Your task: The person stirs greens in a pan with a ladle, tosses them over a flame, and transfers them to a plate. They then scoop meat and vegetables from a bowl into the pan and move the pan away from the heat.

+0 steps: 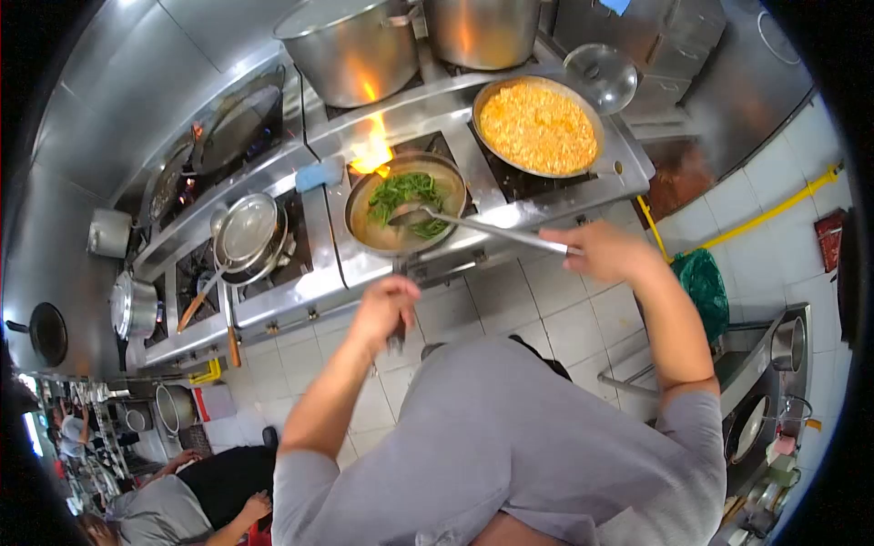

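Note:
My left hand [382, 314] is closed round the dark handle of a frying pan [360, 232] on the front of the stove. Chopped green vegetables [401, 191] lie in the pan, and a tall flame [371, 150] rises at its far left rim. In my right hand [605, 250] is the end of a long metal ladle [501, 231]. Its bowl rests among the greens, tilted down from the right. To the right of the frying pan sits a wide pan [480, 123] full of orange, crumbly food [537, 127].
Two large stockpots [350, 55] stand behind. A strainer [248, 227] sits over a pan on the left burners, near a pressure cooker [134, 305]. A blue cloth [319, 174] lies beside the flame. Another person [182, 500] is at the lower left. A metal shelf [628, 382] stands right.

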`<state>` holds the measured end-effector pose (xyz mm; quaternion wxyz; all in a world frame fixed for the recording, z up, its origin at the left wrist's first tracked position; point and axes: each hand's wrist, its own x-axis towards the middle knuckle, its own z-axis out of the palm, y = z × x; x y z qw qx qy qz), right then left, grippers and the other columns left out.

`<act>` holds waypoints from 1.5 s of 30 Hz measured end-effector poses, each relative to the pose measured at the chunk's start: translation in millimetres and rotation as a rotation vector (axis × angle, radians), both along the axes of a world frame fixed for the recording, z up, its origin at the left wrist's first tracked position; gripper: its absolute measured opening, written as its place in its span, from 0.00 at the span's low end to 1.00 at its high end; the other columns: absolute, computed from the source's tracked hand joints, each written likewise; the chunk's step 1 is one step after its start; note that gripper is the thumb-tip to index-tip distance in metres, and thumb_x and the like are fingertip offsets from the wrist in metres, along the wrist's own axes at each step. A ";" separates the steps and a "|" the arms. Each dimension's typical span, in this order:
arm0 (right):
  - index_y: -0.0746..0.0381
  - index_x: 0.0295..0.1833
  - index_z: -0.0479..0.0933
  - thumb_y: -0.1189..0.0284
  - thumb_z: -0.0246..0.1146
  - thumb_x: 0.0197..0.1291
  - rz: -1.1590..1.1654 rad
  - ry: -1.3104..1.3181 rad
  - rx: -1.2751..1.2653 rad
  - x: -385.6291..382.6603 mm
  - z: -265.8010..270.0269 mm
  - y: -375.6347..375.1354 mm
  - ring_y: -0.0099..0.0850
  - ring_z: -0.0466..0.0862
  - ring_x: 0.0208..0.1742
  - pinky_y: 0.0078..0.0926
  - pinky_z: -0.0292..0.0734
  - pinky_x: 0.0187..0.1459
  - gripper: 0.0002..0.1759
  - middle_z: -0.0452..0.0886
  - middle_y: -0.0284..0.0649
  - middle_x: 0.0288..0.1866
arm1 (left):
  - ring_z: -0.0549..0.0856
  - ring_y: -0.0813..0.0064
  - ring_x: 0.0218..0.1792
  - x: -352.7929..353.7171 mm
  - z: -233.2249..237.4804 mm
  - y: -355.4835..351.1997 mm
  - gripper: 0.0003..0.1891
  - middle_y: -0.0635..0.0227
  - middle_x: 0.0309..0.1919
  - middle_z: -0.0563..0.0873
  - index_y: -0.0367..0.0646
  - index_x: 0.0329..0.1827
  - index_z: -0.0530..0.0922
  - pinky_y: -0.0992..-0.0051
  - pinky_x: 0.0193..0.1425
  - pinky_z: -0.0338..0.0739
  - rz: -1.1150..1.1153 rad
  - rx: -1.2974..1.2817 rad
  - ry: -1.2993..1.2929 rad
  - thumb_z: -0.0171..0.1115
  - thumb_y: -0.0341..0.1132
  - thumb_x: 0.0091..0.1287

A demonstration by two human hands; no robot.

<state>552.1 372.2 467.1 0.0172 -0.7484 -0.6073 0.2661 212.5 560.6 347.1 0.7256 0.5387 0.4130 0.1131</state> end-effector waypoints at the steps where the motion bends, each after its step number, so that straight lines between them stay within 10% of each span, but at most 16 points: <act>1: 0.43 0.75 0.73 0.65 0.67 0.65 -0.017 -0.049 -0.038 3.6 6.9 6.0 0.51 0.87 0.50 0.44 0.82 0.53 0.32 0.87 0.50 0.50 | 0.78 0.77 0.18 11.0 -7.2 17.9 0.04 0.70 0.22 0.81 0.42 0.40 0.82 0.75 0.23 0.73 -0.013 -0.040 -0.018 0.61 0.24 0.67; 6: 0.43 0.74 0.75 0.67 0.65 0.66 -0.192 -0.311 0.072 -22.0 -14.4 18.8 0.53 0.87 0.49 0.46 0.82 0.54 0.30 0.88 0.50 0.50 | 0.79 0.78 0.19 27.9 -33.6 -10.3 0.05 0.69 0.22 0.80 0.40 0.41 0.81 0.74 0.24 0.73 0.026 0.083 0.002 0.59 0.22 0.68; 11: 0.42 0.77 0.71 0.65 0.65 0.66 -0.008 0.000 -0.011 3.4 11.6 -14.2 0.52 0.86 0.52 0.48 0.81 0.56 0.33 0.87 0.51 0.51 | 0.77 0.75 0.18 11.4 12.2 -0.6 0.05 0.68 0.20 0.77 0.39 0.39 0.79 0.72 0.24 0.75 0.032 -0.048 0.027 0.58 0.20 0.65; 18: 0.38 0.78 0.68 0.65 0.64 0.68 -0.188 -0.193 0.106 -37.8 -37.0 -5.9 0.53 0.86 0.48 0.49 0.81 0.51 0.33 0.87 0.52 0.45 | 0.80 0.76 0.19 28.5 -63.9 -33.4 0.05 0.68 0.20 0.82 0.40 0.36 0.82 0.75 0.25 0.73 0.066 0.168 -0.014 0.59 0.23 0.66; 24: 0.37 0.76 0.70 0.67 0.65 0.67 -0.152 -0.138 0.024 -31.9 -1.9 -29.4 0.51 0.87 0.47 0.50 0.82 0.50 0.32 0.87 0.50 0.42 | 0.78 0.77 0.19 37.7 -6.0 11.2 0.04 0.70 0.20 0.78 0.41 0.38 0.80 0.75 0.23 0.72 0.095 -0.037 -0.047 0.57 0.22 0.66; 28: 0.38 0.75 0.72 0.69 0.66 0.66 -0.267 -0.304 0.096 -46.3 -73.2 -7.3 0.52 0.86 0.41 0.49 0.82 0.45 0.32 0.86 0.50 0.38 | 0.79 0.76 0.19 55.7 -51.4 -15.3 0.05 0.69 0.21 0.79 0.39 0.39 0.80 0.75 0.22 0.72 0.126 0.054 -0.103 0.56 0.22 0.66; 34: 0.36 0.77 0.71 0.69 0.67 0.68 -0.485 0.287 0.432 -83.4 -136.8 -33.9 0.49 0.86 0.36 0.43 0.80 0.41 0.33 0.84 0.50 0.34 | 0.78 0.76 0.19 42.7 -47.1 11.9 0.04 0.69 0.20 0.79 0.39 0.42 0.81 0.75 0.23 0.72 0.101 -0.065 -0.011 0.60 0.25 0.67; 45: 0.48 0.83 0.59 0.65 0.61 0.70 -0.436 0.320 0.365 -87.9 -186.7 94.5 0.58 0.85 0.50 0.49 0.80 0.54 0.37 0.86 0.58 0.48 | 0.74 0.83 0.22 38.4 -42.6 41.2 0.05 0.74 0.31 0.79 0.42 0.47 0.81 0.76 0.25 0.73 0.072 -0.184 -0.054 0.61 0.24 0.72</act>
